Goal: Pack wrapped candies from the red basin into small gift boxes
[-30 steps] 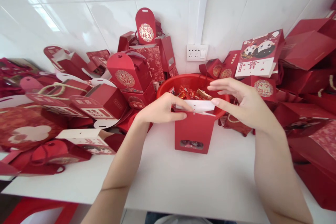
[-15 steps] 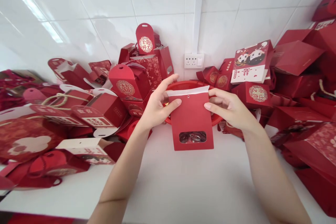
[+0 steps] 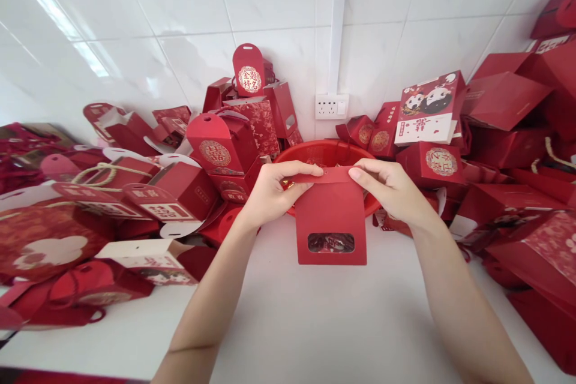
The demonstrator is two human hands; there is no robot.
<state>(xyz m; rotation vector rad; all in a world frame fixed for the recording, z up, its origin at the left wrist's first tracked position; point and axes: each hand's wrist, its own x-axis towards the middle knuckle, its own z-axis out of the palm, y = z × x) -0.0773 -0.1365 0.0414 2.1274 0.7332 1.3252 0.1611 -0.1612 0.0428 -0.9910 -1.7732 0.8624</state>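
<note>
The top of the box [image 3: 330, 210] has just changed: half a second ago a white inner edge stood up along it, and now a red flap [image 3: 337, 175] lies folded across the front, hiding the white. The opening looks covered, so I judge the folding well along, though whether the flap is fastened I cannot tell. The box is upright on the near side of the basket [image 3: 310, 147], hiding part of it; something dark shows through its window [image 3: 330, 243]. The left hand [image 3: 274, 192] pinches the flap's left part between fingers and thumb; the right hand [image 3: 390, 189] grips its right end, thumb in front, other fingers partly hidden.

The table [image 3: 324, 324] is white and bare nearest the person. Red boxes crowd left [image 3: 220, 144] and right [image 3: 434, 162] of the basket. Behind it rises a tiled wall [image 3: 274, 0] with a socket [image 3: 330, 107].
</note>
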